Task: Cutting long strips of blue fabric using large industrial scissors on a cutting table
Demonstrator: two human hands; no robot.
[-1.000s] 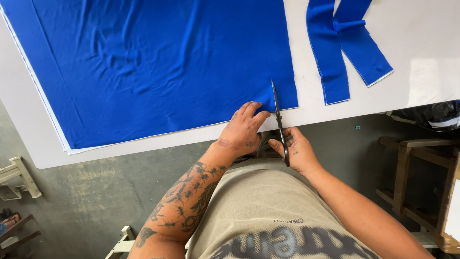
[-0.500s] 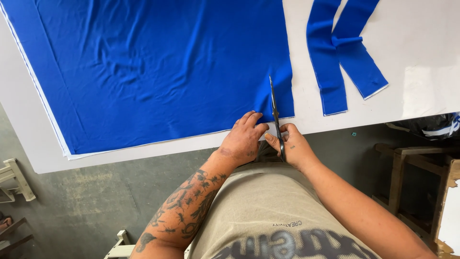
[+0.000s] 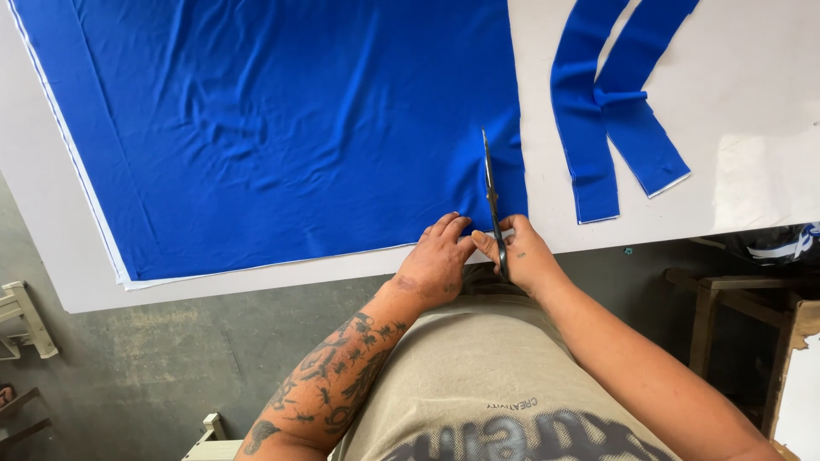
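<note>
A large sheet of blue fabric (image 3: 282, 128) lies spread on a white table (image 3: 752, 154). My right hand (image 3: 523, 254) grips a pair of scissors (image 3: 491, 192) at the table's near edge, blades pointing away into the fabric close to its right edge. A narrow strip of the cloth lies to the right of the blades. My left hand (image 3: 437, 260) rests at the fabric's near edge just left of the scissors, fingers pressing the cloth.
Two cut blue fabric strips (image 3: 606, 111) lie crossed on the table to the right. A wooden stool (image 3: 726, 324) stands on the grey floor at right, and a pale frame (image 3: 21, 316) at left.
The scissors have advanced a little further into the fabric along its right edge. Both hands stay together at the near edge; the view has shifted slightly.
</note>
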